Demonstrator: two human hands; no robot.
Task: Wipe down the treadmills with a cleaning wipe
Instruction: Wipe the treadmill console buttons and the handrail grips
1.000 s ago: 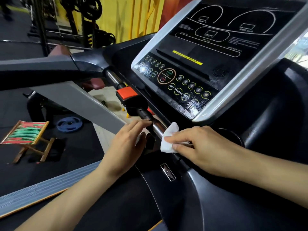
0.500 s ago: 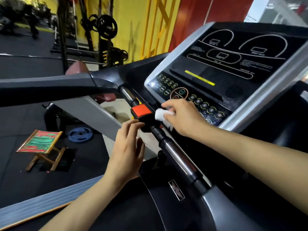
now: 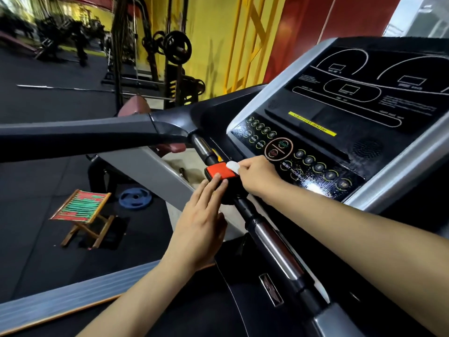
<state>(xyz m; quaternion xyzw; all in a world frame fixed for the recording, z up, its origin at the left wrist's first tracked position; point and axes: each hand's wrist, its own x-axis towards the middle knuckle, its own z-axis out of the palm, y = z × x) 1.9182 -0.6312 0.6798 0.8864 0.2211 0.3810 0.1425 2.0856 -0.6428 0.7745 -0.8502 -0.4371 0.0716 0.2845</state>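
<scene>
White cleaning wipe [image 3: 232, 166] is being pinched by the right hand [image 3: 257, 177] and pressed against the red safety key [image 3: 220, 171]. Just below that pinch, the key is being touched by the straight fingers of the left hand [image 3: 198, 227], probably to steady it.

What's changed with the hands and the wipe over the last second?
The right hand slid the wipe up the bar from its lower stretch to the red block. The left hand followed; its fingertips now touch the block. The wipe stayed pinched in the right hand.
</scene>
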